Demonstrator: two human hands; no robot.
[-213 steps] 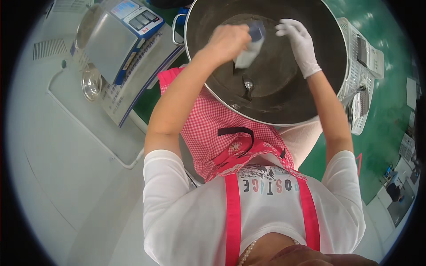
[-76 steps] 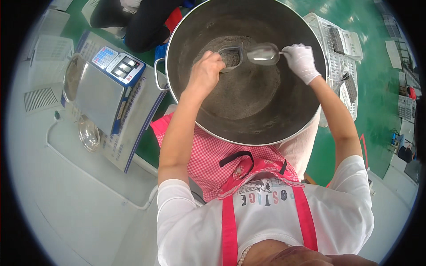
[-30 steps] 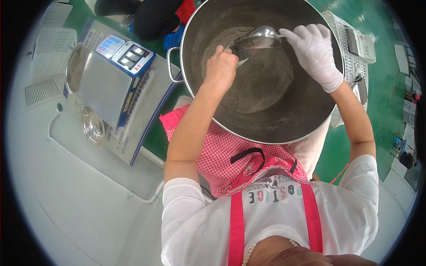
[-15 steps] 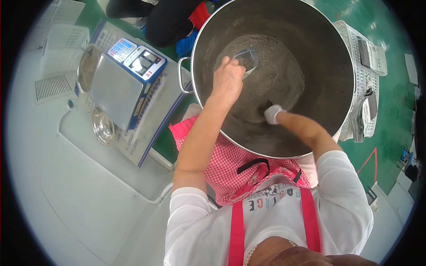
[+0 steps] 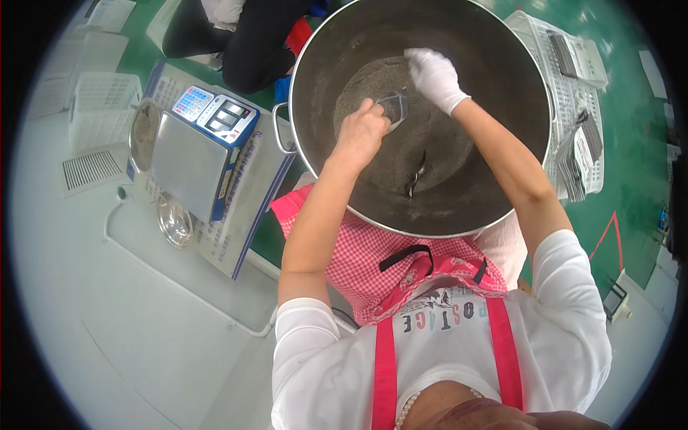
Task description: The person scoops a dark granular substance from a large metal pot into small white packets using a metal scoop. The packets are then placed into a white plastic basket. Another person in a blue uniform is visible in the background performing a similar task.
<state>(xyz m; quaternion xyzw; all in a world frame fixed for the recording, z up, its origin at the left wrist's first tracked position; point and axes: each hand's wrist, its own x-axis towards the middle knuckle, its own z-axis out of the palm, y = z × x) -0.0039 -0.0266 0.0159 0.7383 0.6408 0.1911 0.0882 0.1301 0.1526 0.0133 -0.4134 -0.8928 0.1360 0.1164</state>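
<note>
A large steel pot [image 5: 512,150] holds a bed of grey-brown powder [image 5: 448,143]. My bare left hand [image 5: 360,134] is closed on a small clear plastic bag [image 5: 393,107], held over the powder with its mouth spread. Some powder seems to be inside the bag. My right hand [image 5: 434,77], in a white glove, hovers above and right of the bag, apart from it. Its fingers are curled together, and what they hold, if anything, is hidden. A dark, shiny scoop [image 5: 416,174] lies on the powder near the pot's close side.
On the left, a blue-framed digital scale [image 5: 193,161] rests on a printed board, beside metal bowls [image 5: 174,221]. White plastic baskets [image 5: 534,36] with stacked packets stand right of the pot. Another person's dark-clothed legs [image 5: 258,43] are beyond the pot's left side.
My right hand has let go of the scoop, leaving it on the powder, and has risen toward the far side near the bag. My left hand still holds the bag. The view has shifted slightly.
</note>
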